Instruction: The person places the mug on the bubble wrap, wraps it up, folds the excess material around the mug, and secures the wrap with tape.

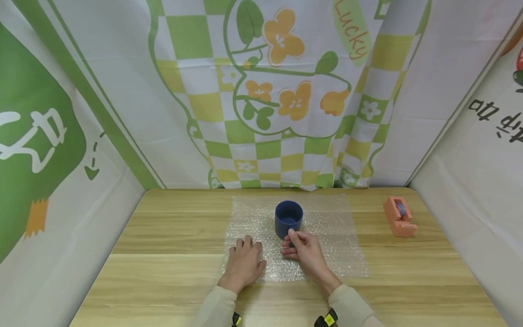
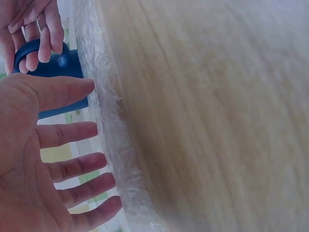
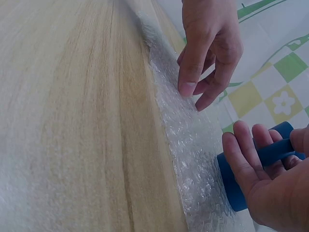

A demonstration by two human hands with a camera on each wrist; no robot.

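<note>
One tape dispenser (image 1: pixel 396 221) stands right of the mug (image 1: pixel 288 222).

A blue mug (image 1: pixel 288 220) stands upright on spread-out clear bubble wrap (image 1: pixel 335 245).

Left hand (image 2: pixel 23 166) spread on bubble wrap (image 2: pixel 120 140), right hand (image 2: pixel 33 12) holding blue mug (image 2: pixel 74 66), wooden tabletop (image 2: pixel 207 121)

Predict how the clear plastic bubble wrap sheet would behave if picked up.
The bubble wrap would probably flop, as it looks thin and crinkled. It is likely light, being bubbly film. Pulling it might drag the dark blue cylindrical mug standing on it.
</note>
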